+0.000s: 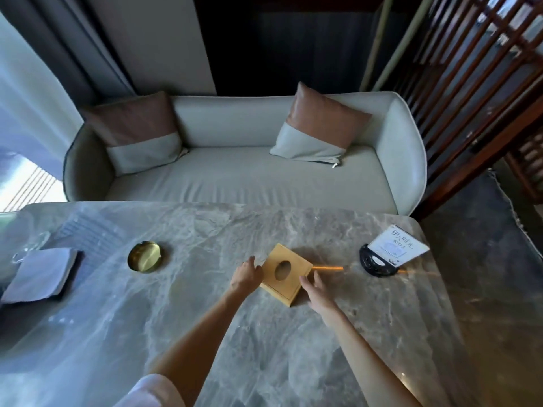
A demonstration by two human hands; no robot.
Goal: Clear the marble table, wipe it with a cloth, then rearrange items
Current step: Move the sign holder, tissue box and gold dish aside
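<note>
Polished marble table (264,348) fronts a pale sofa (249,171). Both hands, left hand (245,274) and right hand (316,290), flank the yellow tissue box (285,274) at mid-table, fingers loosely spread, touching its sides. A careless shove could slide it into the brass dish (145,256).

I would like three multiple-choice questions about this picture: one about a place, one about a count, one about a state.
1. Where is the round gold dish on the table?
A. left of the wooden box
B. right of the sign
C. on the sofa

2. How many cushions lie on the sofa?
A. one
B. two
C. four

3. How do the hands meet the wooden box?
A. both far away
B. one on each side
C. one hand lifts it high

Answers: 1 A, the dish sits left of the box. 2 B, one cushion at each end. 3 B, the left hand and the right hand flank the box, which rests on the table.
</note>
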